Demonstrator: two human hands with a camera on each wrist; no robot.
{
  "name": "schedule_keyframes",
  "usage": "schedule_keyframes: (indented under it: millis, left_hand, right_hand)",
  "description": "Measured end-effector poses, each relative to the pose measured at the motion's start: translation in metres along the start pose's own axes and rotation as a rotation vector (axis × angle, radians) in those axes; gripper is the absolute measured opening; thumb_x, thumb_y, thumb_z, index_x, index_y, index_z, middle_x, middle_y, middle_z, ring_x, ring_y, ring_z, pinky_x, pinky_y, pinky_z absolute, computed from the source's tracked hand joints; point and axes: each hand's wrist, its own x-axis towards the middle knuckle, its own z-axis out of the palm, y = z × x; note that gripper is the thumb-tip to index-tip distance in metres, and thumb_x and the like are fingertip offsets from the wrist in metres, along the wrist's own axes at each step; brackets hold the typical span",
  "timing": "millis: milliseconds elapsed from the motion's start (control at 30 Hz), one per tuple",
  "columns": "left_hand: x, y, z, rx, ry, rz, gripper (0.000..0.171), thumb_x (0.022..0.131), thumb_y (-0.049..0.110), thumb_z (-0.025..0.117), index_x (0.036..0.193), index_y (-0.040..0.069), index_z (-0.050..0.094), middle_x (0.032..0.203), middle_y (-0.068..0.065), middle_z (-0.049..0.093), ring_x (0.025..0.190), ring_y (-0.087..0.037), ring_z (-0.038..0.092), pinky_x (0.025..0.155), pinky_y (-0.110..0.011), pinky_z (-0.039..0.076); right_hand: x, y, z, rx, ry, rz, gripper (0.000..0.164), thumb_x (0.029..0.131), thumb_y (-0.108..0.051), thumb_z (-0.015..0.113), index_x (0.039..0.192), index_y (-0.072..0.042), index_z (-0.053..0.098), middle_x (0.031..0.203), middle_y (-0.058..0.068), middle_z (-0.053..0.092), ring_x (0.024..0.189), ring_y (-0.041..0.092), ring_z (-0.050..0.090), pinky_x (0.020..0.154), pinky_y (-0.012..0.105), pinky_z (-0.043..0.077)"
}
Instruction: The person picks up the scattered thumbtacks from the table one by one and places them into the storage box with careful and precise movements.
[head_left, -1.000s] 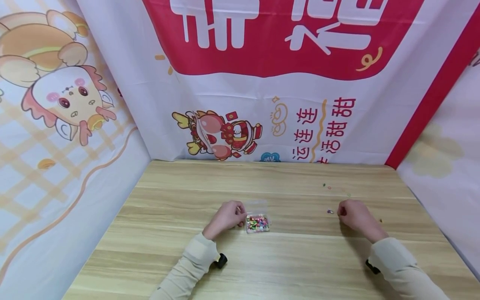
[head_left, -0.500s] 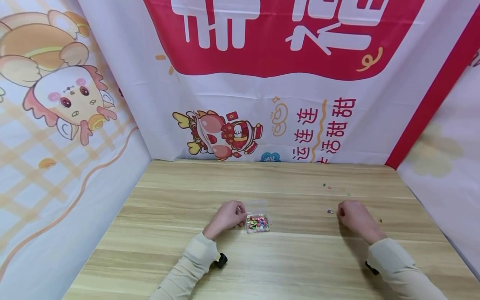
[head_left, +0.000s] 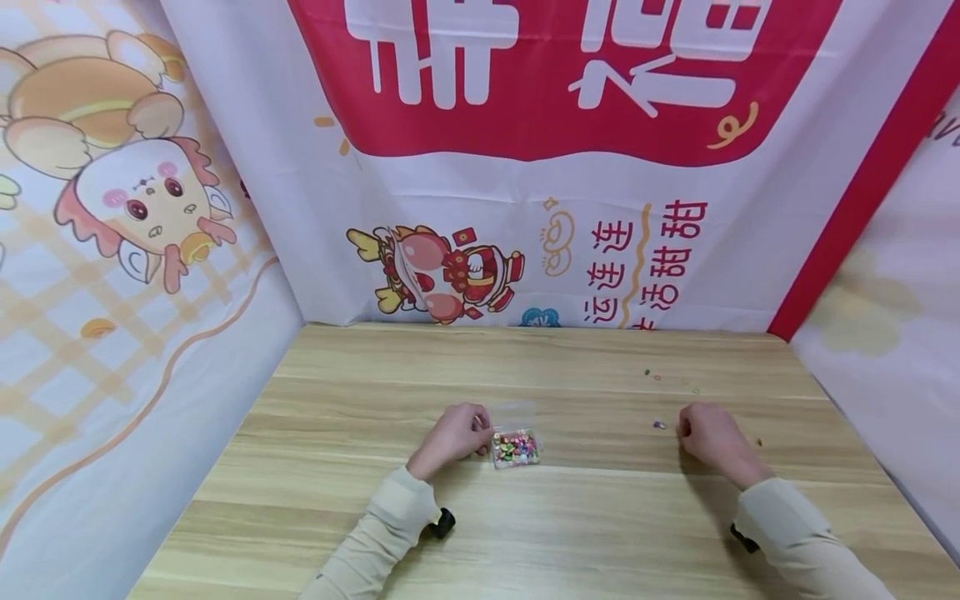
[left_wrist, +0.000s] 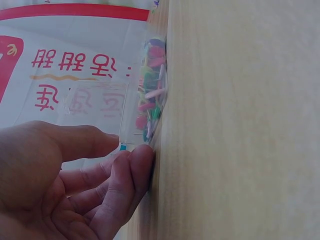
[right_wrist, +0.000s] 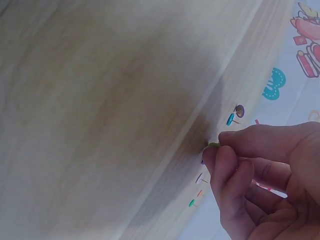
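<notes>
On the table lies a small clear plastic box (head_left: pixel 517 467) with its lid (head_left: pixel 514 410) folded back, full of many-coloured thumbtacks (head_left: pixel 514 447). My left hand (head_left: pixel 453 433) pinches the box's left edge between thumb and fingers, as the left wrist view shows with the see-through lid (left_wrist: pixel 97 97) standing beside the thumb. Well to the right, my right hand (head_left: pixel 712 435) is low over the table. In the right wrist view its thumb and fingertips pinch a yellow-green thumbtack (right_wrist: pixel 214 145), mostly covered by the fingers.
Loose thumbtacks lie around the right hand: a purple and white pair (head_left: pixel 659 425), a green one (head_left: pixel 647 372), a reddish one (head_left: pixel 657 377), a pale green one (head_left: pixel 696 391) and a brownish one (head_left: pixel 759 442). Printed cloth (head_left: pixel 450 192) walls the table's back and sides.
The head view has tilted slightly. My right hand has shifted a touch to the right, away from the purple and white tacks. The left hand and the box stay in place.
</notes>
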Motion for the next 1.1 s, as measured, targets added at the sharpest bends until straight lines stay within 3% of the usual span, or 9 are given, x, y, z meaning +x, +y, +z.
schedule_keyframes:
  millis: [300, 533, 800, 1100]
  left_hand:
    - [0.000, -0.002, 0.003, -0.013, 0.003, -0.002, 0.008, 0.093, 0.010, 0.067, 0.087, 0.006, 0.064, 0.070, -0.005, 0.071, 0.056, -0.012, 0.063, 0.048, -0.024, 0.048]
    - [0.000, -0.003, 0.002, -0.010, 0.007, 0.010, 0.008, 0.092, 0.008, 0.066, 0.086, 0.005, 0.063, 0.070, -0.005, 0.071, 0.057, -0.013, 0.064, 0.049, -0.025, 0.050]
    - [0.002, -0.002, 0.001, -0.006, 0.013, 0.022, 0.008, 0.092, 0.008, 0.066, 0.085, 0.006, 0.063, 0.069, -0.006, 0.071, 0.057, -0.014, 0.065, 0.049, -0.025, 0.049]
    - [0.001, -0.002, 0.001, 0.001, 0.013, 0.012, 0.007, 0.093, 0.008, 0.066, 0.086, 0.006, 0.064, 0.070, -0.006, 0.072, 0.057, -0.014, 0.065, 0.049, -0.025, 0.048]
  right_hand:
    - [-0.002, 0.000, 0.000, 0.051, -0.013, 0.026, 0.013, 0.077, 0.005, 0.066, 0.074, -0.007, 0.064, 0.071, 0.004, 0.059, 0.067, 0.018, 0.052, 0.059, 0.030, 0.043]
    - [-0.004, -0.005, -0.003, 0.103, 0.023, 0.019, 0.013, 0.077, 0.004, 0.069, 0.074, -0.008, 0.064, 0.072, 0.003, 0.059, 0.067, 0.018, 0.052, 0.059, 0.030, 0.041]
    - [-0.008, -0.019, -0.006, 0.147, 0.109, -0.087, 0.015, 0.073, 0.003, 0.070, 0.071, -0.010, 0.063, 0.069, 0.000, 0.060, 0.066, 0.015, 0.050, 0.060, 0.029, 0.040]
    - [-0.011, -0.047, -0.005, 0.203, 0.130, -0.157, 0.014, 0.074, 0.002, 0.071, 0.074, -0.011, 0.065, 0.072, -0.001, 0.064, 0.068, 0.011, 0.055, 0.062, 0.025, 0.047]
